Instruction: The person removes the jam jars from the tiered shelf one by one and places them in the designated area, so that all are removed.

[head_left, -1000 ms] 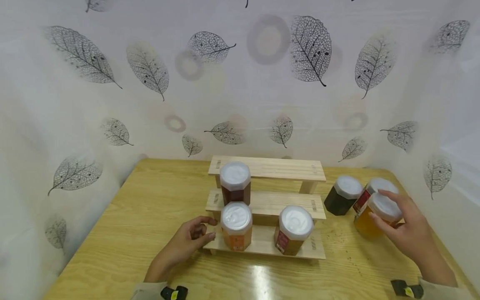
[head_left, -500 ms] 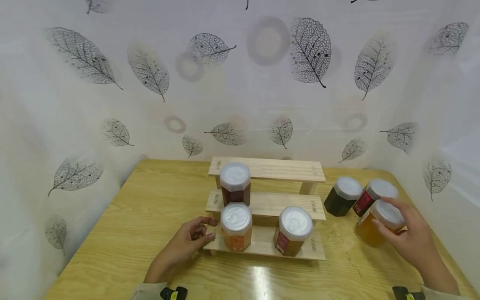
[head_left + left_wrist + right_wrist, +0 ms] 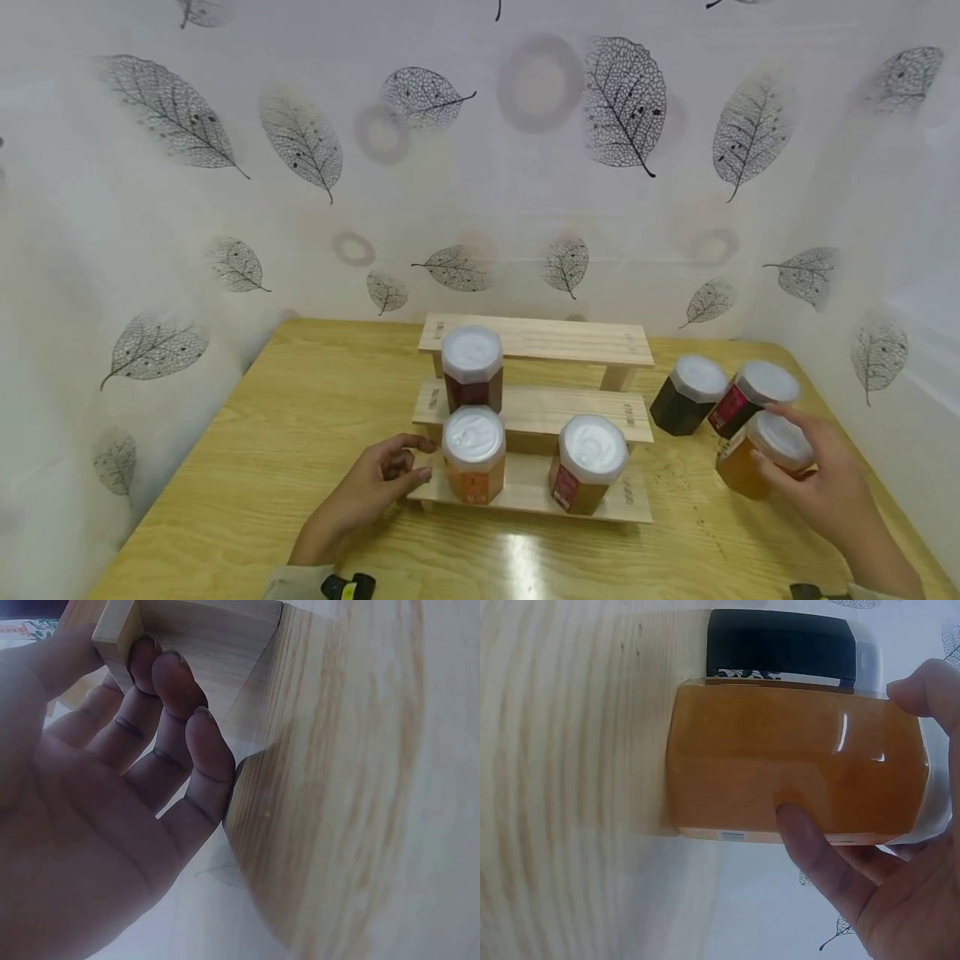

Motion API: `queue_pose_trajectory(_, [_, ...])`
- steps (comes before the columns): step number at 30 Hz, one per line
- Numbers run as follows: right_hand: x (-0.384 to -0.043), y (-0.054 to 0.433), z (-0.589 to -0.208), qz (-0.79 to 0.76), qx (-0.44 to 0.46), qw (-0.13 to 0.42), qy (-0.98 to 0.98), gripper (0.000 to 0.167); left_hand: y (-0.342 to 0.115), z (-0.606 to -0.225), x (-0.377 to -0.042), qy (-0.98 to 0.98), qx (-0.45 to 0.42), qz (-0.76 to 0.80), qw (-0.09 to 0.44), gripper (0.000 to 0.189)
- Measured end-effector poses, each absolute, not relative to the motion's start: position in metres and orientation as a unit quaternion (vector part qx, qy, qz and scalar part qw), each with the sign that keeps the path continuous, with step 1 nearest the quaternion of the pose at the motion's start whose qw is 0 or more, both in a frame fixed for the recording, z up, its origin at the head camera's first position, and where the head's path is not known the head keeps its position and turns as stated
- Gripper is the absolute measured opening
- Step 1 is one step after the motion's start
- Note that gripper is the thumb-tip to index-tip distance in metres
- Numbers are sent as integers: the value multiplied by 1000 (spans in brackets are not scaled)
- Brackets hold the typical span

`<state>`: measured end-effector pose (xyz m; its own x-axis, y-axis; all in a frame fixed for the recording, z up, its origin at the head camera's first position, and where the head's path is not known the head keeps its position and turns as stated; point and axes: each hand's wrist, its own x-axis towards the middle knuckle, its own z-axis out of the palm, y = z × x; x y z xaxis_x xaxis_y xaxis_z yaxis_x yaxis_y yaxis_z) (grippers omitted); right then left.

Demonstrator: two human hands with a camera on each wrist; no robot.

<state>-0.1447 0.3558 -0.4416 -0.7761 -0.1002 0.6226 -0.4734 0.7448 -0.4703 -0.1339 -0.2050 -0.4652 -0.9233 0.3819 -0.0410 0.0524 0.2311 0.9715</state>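
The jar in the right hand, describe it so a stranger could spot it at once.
On the wooden table, look to the right of the three-tier rack. The jar is the nearest one there, gripped by the right hand. Its amber contents set it apart from the near-black jar and the red-labelled jar farther back.

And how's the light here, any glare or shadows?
Head: a bright glare streak on the table, in front of the rack; left wrist: hazy, pale toward the right edge, the left hand dim; right wrist: small highlights on the amber jar, a grey shadow by its base.
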Motion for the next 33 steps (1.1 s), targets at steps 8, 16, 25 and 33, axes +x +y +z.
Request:
queue_pose_trajectory(8, [-145,359,-436,311,171,259,-898,71,-205,-466,-134,784,138,590,134,34])
queue_pose_trajectory(16, [-144,362,-423,329,138,218,-908,60,-204,-467,-134,783,132,593,135,33])
queue_pose_trajectory(25, [-141,356,-411,300,143,243,-911,51,-204,-466,-134,783,140,592,134,34])
queue_pose_trajectory(33, [-138,344,-394,257,135,294,-911,42,-205,-468,-134,777,133,599,139,34])
